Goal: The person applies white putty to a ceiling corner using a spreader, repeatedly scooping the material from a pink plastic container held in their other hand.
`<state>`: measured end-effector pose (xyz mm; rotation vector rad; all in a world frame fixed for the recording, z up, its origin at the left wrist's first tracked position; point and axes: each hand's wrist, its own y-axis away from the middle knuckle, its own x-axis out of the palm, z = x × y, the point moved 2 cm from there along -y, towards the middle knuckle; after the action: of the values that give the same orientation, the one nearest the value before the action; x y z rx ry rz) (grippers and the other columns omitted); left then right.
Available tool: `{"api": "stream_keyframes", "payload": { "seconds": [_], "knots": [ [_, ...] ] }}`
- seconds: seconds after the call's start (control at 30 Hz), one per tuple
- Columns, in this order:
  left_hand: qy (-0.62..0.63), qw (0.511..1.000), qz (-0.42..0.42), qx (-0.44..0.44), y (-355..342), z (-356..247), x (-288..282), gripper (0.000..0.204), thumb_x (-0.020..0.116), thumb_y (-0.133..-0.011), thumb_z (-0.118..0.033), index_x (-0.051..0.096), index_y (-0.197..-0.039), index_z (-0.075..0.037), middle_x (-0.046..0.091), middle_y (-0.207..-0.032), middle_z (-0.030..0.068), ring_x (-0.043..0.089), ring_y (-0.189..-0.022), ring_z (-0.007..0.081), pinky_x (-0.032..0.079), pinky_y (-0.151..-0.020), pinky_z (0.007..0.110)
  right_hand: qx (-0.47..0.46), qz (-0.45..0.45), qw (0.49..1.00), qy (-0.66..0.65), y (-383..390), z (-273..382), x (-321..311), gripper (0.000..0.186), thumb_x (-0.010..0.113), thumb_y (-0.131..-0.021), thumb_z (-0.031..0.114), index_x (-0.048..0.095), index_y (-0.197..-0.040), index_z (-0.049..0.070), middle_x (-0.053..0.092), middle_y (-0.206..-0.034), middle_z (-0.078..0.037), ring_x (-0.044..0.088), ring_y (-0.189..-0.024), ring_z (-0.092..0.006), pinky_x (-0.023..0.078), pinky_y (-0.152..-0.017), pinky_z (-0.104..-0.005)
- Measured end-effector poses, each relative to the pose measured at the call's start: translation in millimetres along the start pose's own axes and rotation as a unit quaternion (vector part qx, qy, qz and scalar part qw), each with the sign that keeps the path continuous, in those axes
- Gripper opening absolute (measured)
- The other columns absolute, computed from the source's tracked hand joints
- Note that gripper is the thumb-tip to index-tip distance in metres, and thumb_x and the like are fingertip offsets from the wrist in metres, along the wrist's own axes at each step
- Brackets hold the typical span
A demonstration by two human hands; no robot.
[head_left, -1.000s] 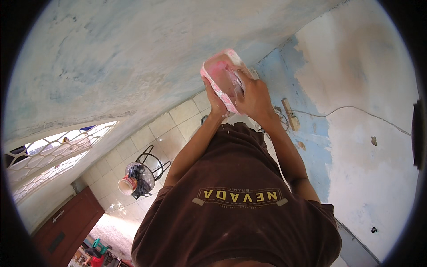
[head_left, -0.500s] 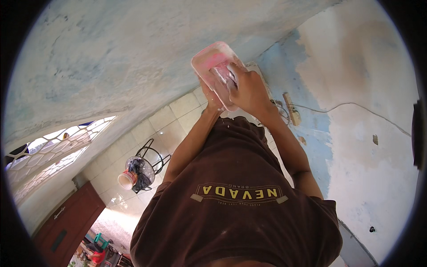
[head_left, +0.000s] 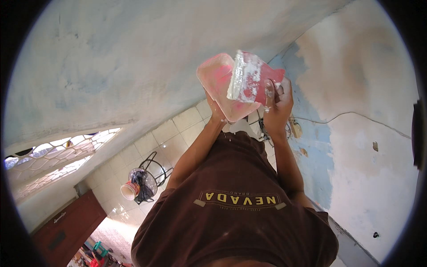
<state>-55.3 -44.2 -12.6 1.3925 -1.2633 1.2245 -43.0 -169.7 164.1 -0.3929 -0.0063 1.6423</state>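
My left hand [head_left: 215, 109] grips a shallow pink tray [head_left: 217, 84] from below and along its near side; most of its fingers are hidden behind it. The tray is smeared inside with whitish filler. My right hand [head_left: 280, 103] is closed around the narrow end of a red plastic putty spreader [head_left: 262, 76]. A thick band of white filler lies along the spreader's far-left edge, with more streaks over its face. That edge is raised over the tray's right side. White specks dot my left wrist and the front of my brown shirt [head_left: 235, 173].
A patchy plastered wall [head_left: 133, 58] rises ahead and left, another with blue paint [head_left: 311, 147] on the right. A stool [head_left: 153, 171] on the tiled floor bears a tub [head_left: 130, 190] and a black bag [head_left: 143, 184]. A brown door [head_left: 66, 227] stands lower left.
My right hand has drawn the spreader up and right out of the tray and turned it, so its filler-laden face now shows. The tray has shifted slightly nearer and to the right.
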Motion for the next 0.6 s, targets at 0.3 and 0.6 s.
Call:
{"api": "stream_keyframes", "payload": {
  "seconds": [0.3, 0.6],
  "knots": [
    [0.033, 0.997, 0.032, -0.066, -27, 39, 32, 0.078, 0.039, -0.1, -0.067, 0.033, -0.157, -0.013, 0.047, -0.152, 0.014, 0.051, -0.137, 0.0322, 0.046, -0.113, 0.051, 0.268, -0.054, 0.845, -0.46, -5, -28, -53, 0.033, 0.049, -0.107, 0.014, 0.057, -0.133, -0.004, 0.068, -0.123, -0.011, 0.066, -0.111, -0.0193, 0.054, -0.097, -0.0323],
    [-0.006, 0.998, 0.007, -0.067, -43, 75, 49, 0.07, 0.039, -0.103, -0.064, 0.036, -0.156, -0.019, 0.05, -0.151, 0.0056, 0.052, -0.136, 0.0307, 0.047, -0.111, 0.054, 0.202, -0.065, 0.827, -0.52, -75, -28, -128, 0.029, 0.059, -0.102, 0.012, 0.061, -0.129, 0.001, 0.069, -0.122, -0.009, 0.069, -0.102, -0.0186, 0.057, -0.078, -0.0311]
  ]
}}
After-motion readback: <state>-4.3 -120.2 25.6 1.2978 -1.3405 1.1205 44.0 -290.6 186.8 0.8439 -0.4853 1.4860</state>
